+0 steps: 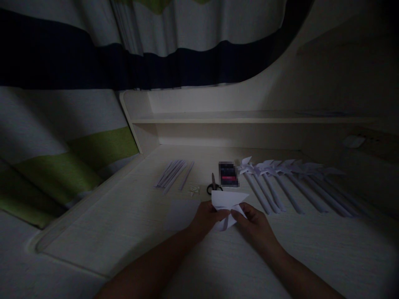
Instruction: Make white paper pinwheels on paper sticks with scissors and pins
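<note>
Both my hands hold one white paper pinwheel (229, 200) above the desk, its blades partly folded in. My left hand (205, 218) grips its left side, with the thumb pressed near the centre. On the other side my right hand (254, 220) pinches it, the thumb tip close to the left thumb. Scissors (214, 185) with dark handles lie just beyond the paper. A flat white paper sheet (182, 214) rests to the left, partly behind my left hand. What lies under my fingers is hidden.
Several finished paper pinwheels on sticks (280, 182) lie in a row at right. Rolled paper sticks (171, 174) lie at back left, near a small pile of pale bits (193, 190). A blurred dark phone-like object (228, 174) lies behind the scissors. A shelf (218, 118) spans the back.
</note>
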`<action>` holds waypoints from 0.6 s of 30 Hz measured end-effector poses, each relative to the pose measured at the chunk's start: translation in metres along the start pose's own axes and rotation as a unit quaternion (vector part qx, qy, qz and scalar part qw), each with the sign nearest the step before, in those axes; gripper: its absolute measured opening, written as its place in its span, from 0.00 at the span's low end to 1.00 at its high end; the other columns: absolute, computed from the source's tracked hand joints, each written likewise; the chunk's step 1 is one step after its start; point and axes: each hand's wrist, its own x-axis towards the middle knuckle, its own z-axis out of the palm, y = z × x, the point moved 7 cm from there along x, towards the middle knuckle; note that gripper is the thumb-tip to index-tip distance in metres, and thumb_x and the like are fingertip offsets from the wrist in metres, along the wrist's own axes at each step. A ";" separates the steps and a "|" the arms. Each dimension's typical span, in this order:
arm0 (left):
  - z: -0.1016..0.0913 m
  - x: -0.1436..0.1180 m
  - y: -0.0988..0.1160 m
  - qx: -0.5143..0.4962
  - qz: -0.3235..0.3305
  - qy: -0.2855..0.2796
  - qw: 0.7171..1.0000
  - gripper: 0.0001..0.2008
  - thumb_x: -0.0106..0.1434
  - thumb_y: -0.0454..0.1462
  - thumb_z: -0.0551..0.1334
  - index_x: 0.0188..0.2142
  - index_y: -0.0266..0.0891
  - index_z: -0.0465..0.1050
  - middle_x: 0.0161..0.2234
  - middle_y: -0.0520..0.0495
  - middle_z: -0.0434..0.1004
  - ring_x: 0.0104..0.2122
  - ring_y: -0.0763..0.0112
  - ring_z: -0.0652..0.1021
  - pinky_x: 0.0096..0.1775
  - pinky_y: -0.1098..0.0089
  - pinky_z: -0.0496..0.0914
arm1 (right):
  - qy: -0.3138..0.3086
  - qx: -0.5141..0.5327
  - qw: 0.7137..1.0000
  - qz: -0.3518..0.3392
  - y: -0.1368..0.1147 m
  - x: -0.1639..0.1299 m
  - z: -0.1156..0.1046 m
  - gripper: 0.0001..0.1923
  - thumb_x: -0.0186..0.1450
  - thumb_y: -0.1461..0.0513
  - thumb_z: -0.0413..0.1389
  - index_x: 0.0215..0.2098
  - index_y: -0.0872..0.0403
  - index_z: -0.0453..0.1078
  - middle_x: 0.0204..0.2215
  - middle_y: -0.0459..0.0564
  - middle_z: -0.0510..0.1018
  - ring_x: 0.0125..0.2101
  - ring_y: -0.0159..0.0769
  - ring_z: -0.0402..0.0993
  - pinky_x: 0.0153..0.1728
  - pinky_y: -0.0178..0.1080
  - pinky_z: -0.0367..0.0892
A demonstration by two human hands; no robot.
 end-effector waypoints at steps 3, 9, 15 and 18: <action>0.001 -0.001 0.002 -0.003 -0.001 0.007 1.000 0.10 0.45 0.36 0.63 0.26 0.31 0.72 0.21 0.51 0.69 0.22 0.76 0.66 0.26 0.75 0.60 | -0.007 -0.026 1.000 0.000 0.002 0.001 0.000 0.10 0.54 0.56 0.54 0.25 0.56 0.66 0.23 0.45 0.72 0.26 0.34 0.67 0.28 0.34 0.61; 0.000 -0.001 -0.001 -0.003 -0.009 0.014 1.000 0.11 0.44 0.38 0.62 0.27 0.31 0.74 0.23 0.49 0.72 0.24 0.72 0.69 0.28 0.73 0.62 | -0.008 -0.042 0.999 -0.003 0.005 0.001 0.002 0.11 0.53 0.55 0.54 0.25 0.55 0.65 0.22 0.45 0.71 0.25 0.34 0.66 0.27 0.34 0.60; -0.003 -0.001 -0.001 -0.010 -0.034 0.009 0.999 0.09 0.43 0.36 0.62 0.24 0.31 0.73 0.20 0.51 0.70 0.21 0.76 0.67 0.25 0.75 0.60 | 0.037 0.000 0.999 0.038 0.006 0.003 -0.002 0.16 0.48 0.52 0.58 0.17 0.54 0.58 0.14 0.40 0.63 0.17 0.29 0.60 0.19 0.32 0.55; -0.004 -0.001 -0.001 0.009 -0.050 0.001 0.999 0.07 0.42 0.35 0.62 0.21 0.31 0.72 0.19 0.53 0.68 0.20 0.78 0.65 0.24 0.76 0.58 | 0.063 0.018 0.997 0.051 -0.004 0.006 -0.014 0.15 0.49 0.51 0.57 0.23 0.54 0.62 0.16 0.42 0.67 0.19 0.31 0.63 0.19 0.32 0.56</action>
